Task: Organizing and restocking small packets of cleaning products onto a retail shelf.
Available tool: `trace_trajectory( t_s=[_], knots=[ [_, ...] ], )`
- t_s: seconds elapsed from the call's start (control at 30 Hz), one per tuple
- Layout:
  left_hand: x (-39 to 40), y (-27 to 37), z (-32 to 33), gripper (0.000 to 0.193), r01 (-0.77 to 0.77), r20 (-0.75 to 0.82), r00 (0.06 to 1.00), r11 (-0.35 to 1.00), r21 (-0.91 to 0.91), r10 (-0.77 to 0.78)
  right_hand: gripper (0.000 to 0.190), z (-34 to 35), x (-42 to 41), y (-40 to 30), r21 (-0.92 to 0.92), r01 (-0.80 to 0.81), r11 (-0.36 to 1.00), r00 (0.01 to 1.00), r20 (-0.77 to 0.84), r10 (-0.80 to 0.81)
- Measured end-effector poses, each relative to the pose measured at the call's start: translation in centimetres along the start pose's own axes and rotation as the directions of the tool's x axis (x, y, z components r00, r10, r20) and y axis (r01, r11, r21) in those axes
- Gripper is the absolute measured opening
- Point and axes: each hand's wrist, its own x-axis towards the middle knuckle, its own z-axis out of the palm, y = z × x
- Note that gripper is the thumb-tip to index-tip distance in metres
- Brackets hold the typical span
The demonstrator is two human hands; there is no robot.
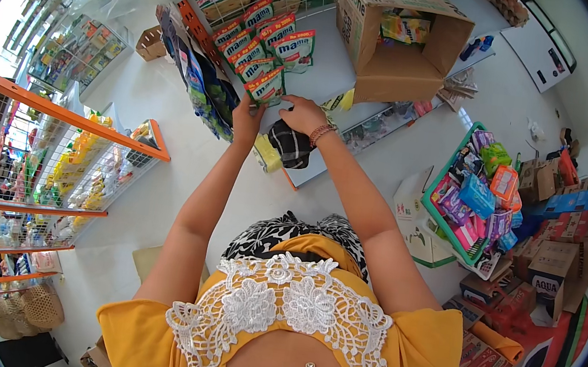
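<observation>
My left hand (247,120) pinches the lower edge of a green-and-white refill pouch (265,87) with a red printed band. This pouch stands at the front of two rows of similar pouches (256,41) on a grey-white shelf (330,116). My right hand (305,115) is just right of the front pouch, its index fingertip at the pouch's edge. Its thumb and index finger are apart with nothing visible between them; the other fingers are partly hidden. Below this hand is a black plaid cloth item (292,146), beside a yellow packet (268,154).
An open cardboard box (400,81) lies on its side on the shelf, with yellow packets (405,29) inside. Dark hanging packets (197,78) flank the shelf's left end. A green-rimmed basket (427,200) of colourful packs and stacked cartons (552,276) stand right. A wire rack (39,152) stands left.
</observation>
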Motion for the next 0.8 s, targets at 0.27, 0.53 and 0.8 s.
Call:
trace_trajectory(
  t_s=[0.27, 0.53, 0.8],
  knots=[
    [-0.3, -0.3, 0.1, 0.036, 0.0, -0.004, 1.0, 0.997, -0.079, 0.0, 0.047, 0.1, 1.0, 0.9, -0.019, 0.063, 0.998, 0.997, 0.055, -0.062],
    [0.2, -0.3, -0.2, 0.041, 0.047, -0.038, 0.998, 0.978, -0.203, -0.056, 0.046, 0.1, 1.1, 0.8, 0.004, 0.101, 0.995, 0.993, 0.059, -0.101],
    [0.3, -0.6, -0.4, 0.042, 0.049, 0.04, 0.998, 0.983, -0.175, -0.042, 0.045, 0.1, 1.0, 0.8, 0.012, 0.092, 0.996, 0.995, 0.046, -0.092]
  ],
)
